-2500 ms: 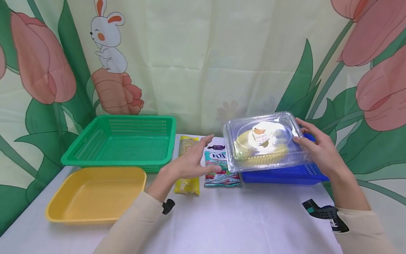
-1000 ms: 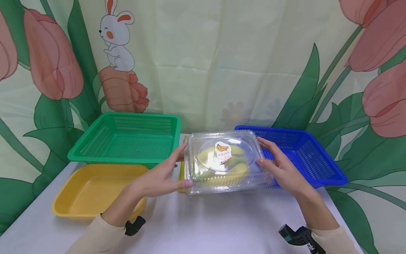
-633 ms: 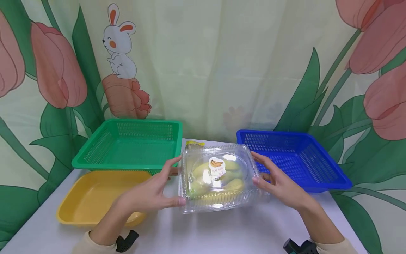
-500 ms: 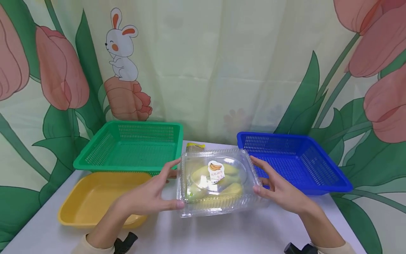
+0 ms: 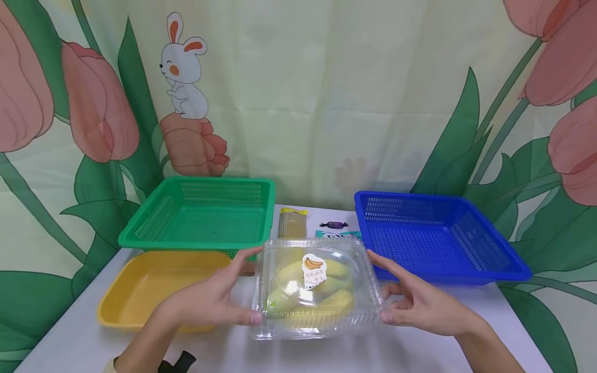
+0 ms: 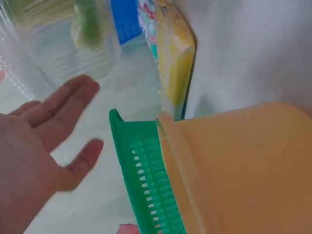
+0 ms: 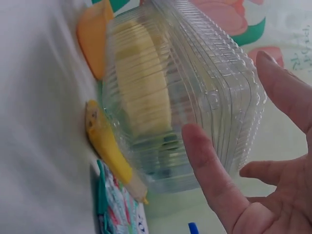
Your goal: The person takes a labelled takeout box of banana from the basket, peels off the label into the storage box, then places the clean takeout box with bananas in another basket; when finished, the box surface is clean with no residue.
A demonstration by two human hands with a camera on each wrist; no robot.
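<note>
a: what do the person's hands have hold of?

b: a clear, ribbed plastic box [image 5: 322, 330], lidded and packed with yellow bananas [image 5: 337, 299], is held above the desk [image 5: 280, 360]. the left hand [image 5: 212, 298], fingers spread, grips its left edge, thumb at the near corner; the right hand [image 5: 422, 308], partly open with fingers bent, grips the opposite edge.

a: and the room around it?

b: left, a yellow, round-cornered plastic basin [image 5: 135, 311] sits near the left hand, just beside a green rectangular mesh basket [image 5: 196, 245]. right, a blue rectangular mesh basket [image 5: 489, 276] stands just beyond the right hand. between the baskets lie a yellow-ended see-through packet [image 5: 292, 225], a small purple twist-wrapped sweet [image 5: 333, 225] and a teal-edged bag [image 5: 338, 234], the bag mostly hidden behind the box. pale desktop shows along the near side.

a: the setting?

b: a smooth white surface, shaded beneath the box. behind it hangs a pale cloth backdrop [image 5: 298, 77] printed with pink tulips [image 5: 100, 103] and a white rabbit [image 5: 182, 65].
</note>
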